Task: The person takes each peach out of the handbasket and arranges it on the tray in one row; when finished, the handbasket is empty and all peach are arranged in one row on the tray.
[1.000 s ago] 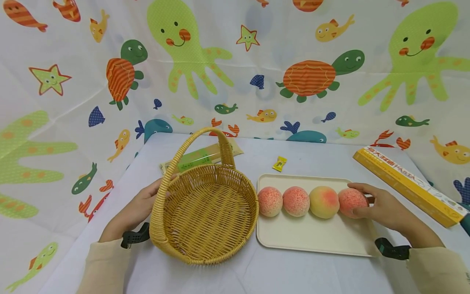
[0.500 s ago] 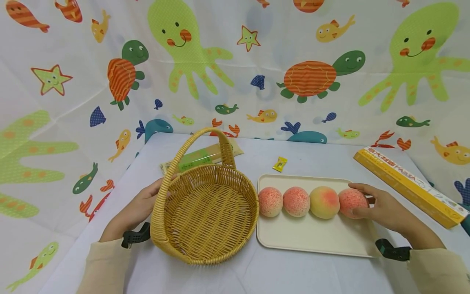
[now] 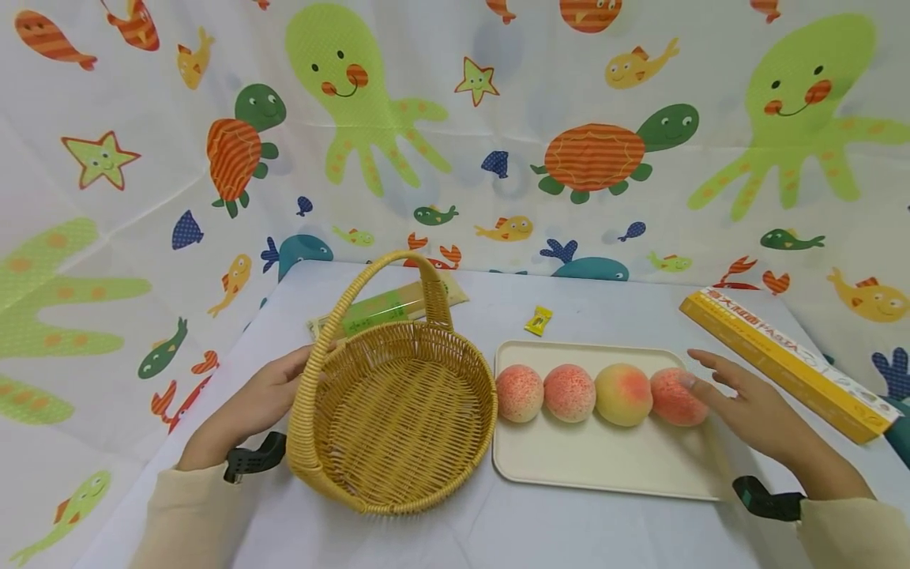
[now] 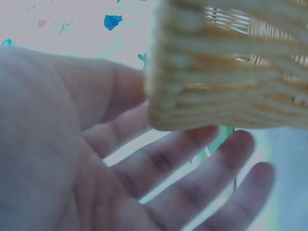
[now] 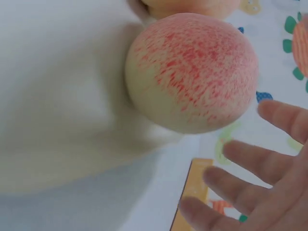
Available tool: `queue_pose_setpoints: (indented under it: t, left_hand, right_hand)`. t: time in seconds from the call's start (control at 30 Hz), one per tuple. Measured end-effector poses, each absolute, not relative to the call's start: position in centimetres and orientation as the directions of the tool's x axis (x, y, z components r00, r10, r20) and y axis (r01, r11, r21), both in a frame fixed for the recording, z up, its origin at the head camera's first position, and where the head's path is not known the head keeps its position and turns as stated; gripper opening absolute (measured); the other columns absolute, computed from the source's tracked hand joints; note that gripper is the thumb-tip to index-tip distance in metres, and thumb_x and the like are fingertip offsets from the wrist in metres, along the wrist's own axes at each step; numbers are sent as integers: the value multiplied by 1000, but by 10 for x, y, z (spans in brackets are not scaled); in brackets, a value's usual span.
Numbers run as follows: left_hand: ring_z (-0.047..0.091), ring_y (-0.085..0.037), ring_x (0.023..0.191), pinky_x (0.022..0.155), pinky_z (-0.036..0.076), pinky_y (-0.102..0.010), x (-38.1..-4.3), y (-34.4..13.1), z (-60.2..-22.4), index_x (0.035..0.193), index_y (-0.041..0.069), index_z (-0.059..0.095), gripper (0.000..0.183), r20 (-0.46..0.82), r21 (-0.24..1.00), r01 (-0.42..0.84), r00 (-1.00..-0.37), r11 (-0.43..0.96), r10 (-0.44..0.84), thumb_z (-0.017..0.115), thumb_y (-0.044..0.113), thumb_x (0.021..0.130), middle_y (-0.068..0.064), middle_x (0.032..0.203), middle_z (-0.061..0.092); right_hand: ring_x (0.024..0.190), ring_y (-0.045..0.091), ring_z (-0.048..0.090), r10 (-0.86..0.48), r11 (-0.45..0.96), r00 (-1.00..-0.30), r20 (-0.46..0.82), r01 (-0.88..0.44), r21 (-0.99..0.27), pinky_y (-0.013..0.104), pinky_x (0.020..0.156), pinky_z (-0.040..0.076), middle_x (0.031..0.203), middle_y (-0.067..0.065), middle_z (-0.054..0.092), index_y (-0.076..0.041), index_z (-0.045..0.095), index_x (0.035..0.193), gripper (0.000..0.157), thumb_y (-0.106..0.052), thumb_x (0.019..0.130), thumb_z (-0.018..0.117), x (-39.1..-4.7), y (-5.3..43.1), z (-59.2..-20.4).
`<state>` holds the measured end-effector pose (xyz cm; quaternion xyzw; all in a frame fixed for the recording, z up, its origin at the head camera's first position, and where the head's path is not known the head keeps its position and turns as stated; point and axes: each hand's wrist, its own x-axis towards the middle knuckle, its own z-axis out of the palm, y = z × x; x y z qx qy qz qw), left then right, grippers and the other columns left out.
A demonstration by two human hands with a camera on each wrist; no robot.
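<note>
A round wicker basket [image 3: 408, 431] with a tall arched handle stands left of centre; nothing lies in it. My left hand [image 3: 263, 399] is at its left side, partly hidden by the handle. In the left wrist view, straight, spread fingers [image 4: 192, 192] lie beside and below the woven wall, and the thumb meets its edge. To the right, a cream tray [image 3: 604, 462] bears several peaches in a row. My right hand [image 3: 753, 411] hovers at the rightmost peach [image 3: 678, 397], fingers spread. The right wrist view shows a gap between this peach [image 5: 192, 72] and the fingertips [image 5: 233, 149].
Behind the basket lies a long packet [image 3: 384, 308] with a green label. A small yellow wrapped sweet [image 3: 539, 320] is behind the tray. A long yellow pasta box [image 3: 789, 363] lies slantwise at the right. A sea-animal curtain [image 3: 498, 118] hangs at the back and left.
My right hand has let go of the rightmost peach and drawn slightly right, its fingers spreading. The peach stays on the tray. My left hand remains at the basket. The head view has shifted slightly.
</note>
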<state>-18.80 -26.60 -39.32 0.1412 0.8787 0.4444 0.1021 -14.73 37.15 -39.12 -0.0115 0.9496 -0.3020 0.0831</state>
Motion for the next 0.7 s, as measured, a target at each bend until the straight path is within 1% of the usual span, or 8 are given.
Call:
queue_pose_setpoints:
  t: [0.1,0.13,0.27,0.33,0.43,0.5,0.57,0.7]
  left_hand:
    - [49,-47,139,102,47,-67,-184,-265,-383,161,12,39,53,-31,748,174,-955,641,295,42,37,114,-21,152,54]
    - [48,-49,140,102,45,-70,-183,-265,-380,162,12,36,54,-16,730,185,-958,657,288,40,37,114,-22,153,52]
    - [29,-52,151,108,30,-79,-180,-261,-372,167,16,23,61,25,693,213,-962,689,271,39,40,114,-22,166,34]
    - [20,-51,154,110,23,-80,-181,-260,-370,168,17,18,64,38,685,231,-959,691,282,41,40,113,-20,170,24]
    - [12,-49,157,115,17,-77,-183,-257,-369,169,16,13,68,43,676,251,-952,693,303,43,40,112,-19,173,15]
    - [9,-48,158,116,14,-76,-184,-256,-370,169,14,12,71,45,663,262,-949,701,312,45,40,112,-19,173,13]
    - [6,-48,158,117,7,-77,-187,-255,-371,169,13,10,73,44,632,267,-949,727,311,45,42,111,-20,173,12]
    - [0,-49,158,114,-4,-79,-189,-254,-373,169,14,7,79,39,552,263,-956,791,291,48,45,109,-20,174,9]
  right_hand:
    - [141,67,23,-64,816,-988,-141,29,-578,85,96,30,164,39,19,-3,18,166,77,-51,110,42,-142,372,-392]
    - [143,67,19,-67,814,-990,-128,21,-581,85,98,27,165,39,15,-3,15,166,77,-50,111,41,-140,373,-392]
    - [149,65,6,-76,814,-994,-81,-15,-581,86,102,17,167,38,2,-5,6,167,77,-46,112,41,-133,375,-397]
    - [149,64,0,-75,822,-994,-74,-20,-569,88,101,14,167,37,-6,-7,2,167,79,-46,111,41,-131,376,-398]
    - [148,66,-4,-65,845,-994,-91,-6,-534,90,97,16,166,36,-15,-10,-3,167,82,-49,110,40,-129,377,-400]
    - [147,68,-4,-55,859,-994,-95,1,-512,91,95,17,165,36,-18,-10,-4,167,84,-51,109,41,-129,378,-402]
    - [146,69,-4,-50,866,-995,-88,0,-499,91,95,17,164,37,-19,-9,-5,167,86,-51,109,42,-128,379,-404]
    - [146,68,-8,-40,874,-997,-70,-1,-486,90,99,11,163,38,-21,-6,-8,165,89,-52,108,43,-128,379,-408]
